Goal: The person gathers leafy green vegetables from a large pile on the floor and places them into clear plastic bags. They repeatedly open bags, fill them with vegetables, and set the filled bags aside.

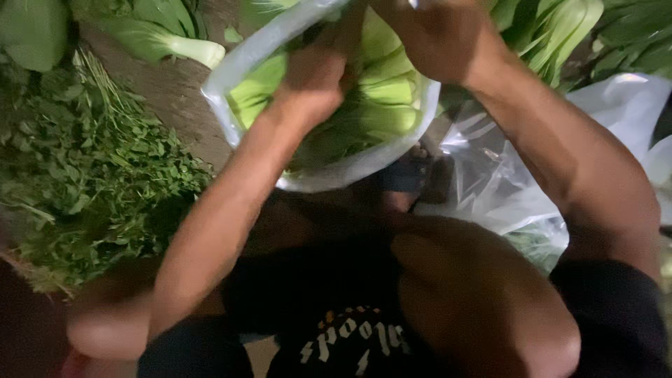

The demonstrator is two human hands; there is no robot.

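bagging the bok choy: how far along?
Done: pale green bok choy already sits inside the clear plastic bag. In hand: the left hand is in the bag's mouth on the greens, and the right hand is at its upper rim. Left: more bok choy and a heap of leafy herbs lie loose outside; the bag is open, not tied.

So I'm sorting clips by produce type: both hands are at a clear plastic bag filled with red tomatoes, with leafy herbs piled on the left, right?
Not tomatoes. The head view shows the clear plastic bag holds pale green leafy vegetables. The rest stands: the left hand and right hand are both at the bag, and leafy herbs are piled on the left.
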